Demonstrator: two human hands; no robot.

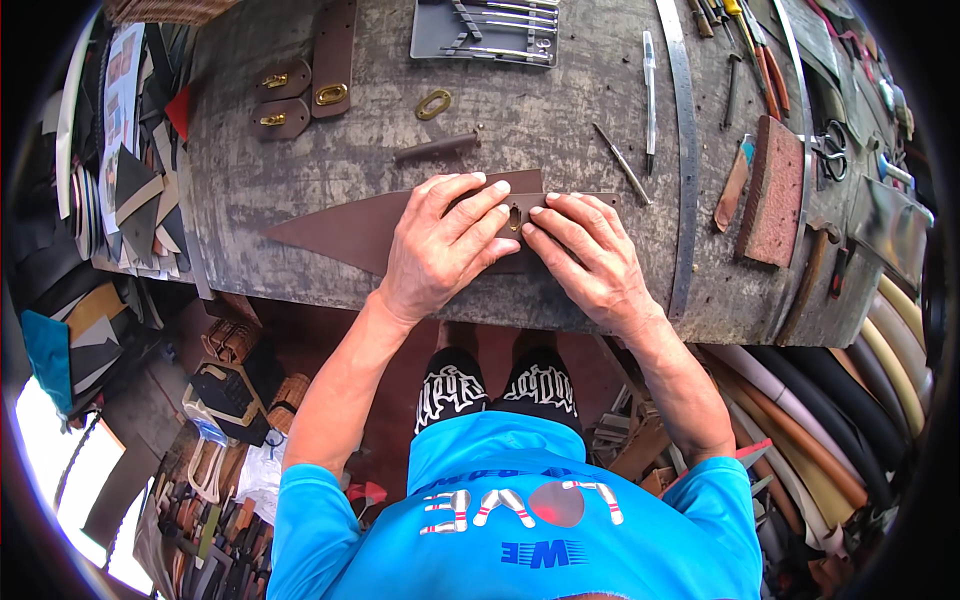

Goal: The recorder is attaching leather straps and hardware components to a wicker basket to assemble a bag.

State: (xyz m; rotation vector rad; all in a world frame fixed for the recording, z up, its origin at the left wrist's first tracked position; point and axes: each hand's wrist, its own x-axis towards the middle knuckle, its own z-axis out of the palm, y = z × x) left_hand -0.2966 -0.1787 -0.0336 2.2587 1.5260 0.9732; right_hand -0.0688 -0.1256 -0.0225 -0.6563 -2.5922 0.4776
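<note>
Blue T-shirt [510, 535] on me sits closest, filling the bottom. Beyond it, brown leather piece [340, 228] lies flat-ish on the table [580, 100], close to the near edge, in front of me. Long axis runs left-right, roughly along that edge; tapered tip points to my left, broad end goes right under both hands. Second layer seems to overlap there; my fingers hide the join.

Left hand [435, 245]: grip closed on the leather, fingers at the far side, thumb at the near side. Right hand [590, 250]: fingertips down on the leather's right part, thumb hidden, so can't tell if that grip is pinching or just pressing. Oval brass-coloured fitting [515, 217] shows between the two.

Dark rod [437, 147] just beyond, brass-coloured ring [433, 104] past that. Slim pointed tool [622, 163] to the right, slanted.
</note>
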